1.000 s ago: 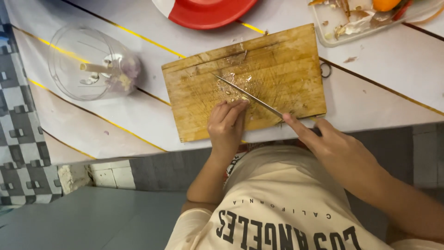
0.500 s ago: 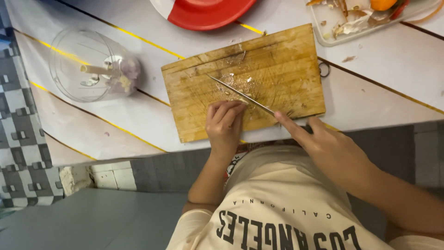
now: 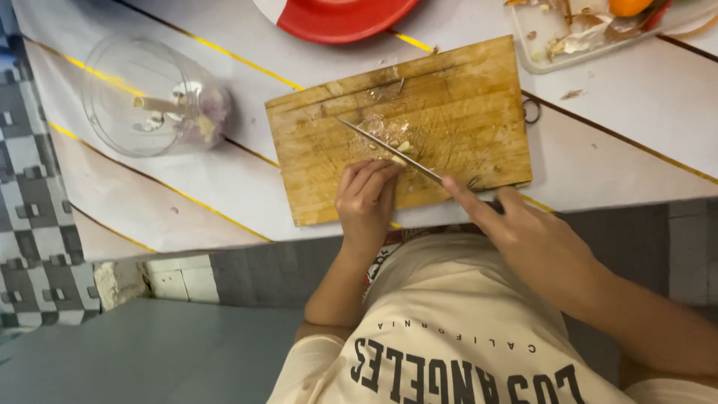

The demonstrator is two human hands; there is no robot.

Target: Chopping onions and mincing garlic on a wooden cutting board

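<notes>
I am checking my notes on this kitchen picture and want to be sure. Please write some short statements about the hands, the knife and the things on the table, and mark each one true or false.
1. The right hand holds a knife with its blade lying over the wooden cutting board. True.
2. The left hand rests inside the clear glass bowl. False: it is on the board, fingers curled beside the blade.
3. Small pale chopped pieces lie on the board. True.
4. The red plate stands on the cutting board. False: it is on the table beyond the board.
</notes>
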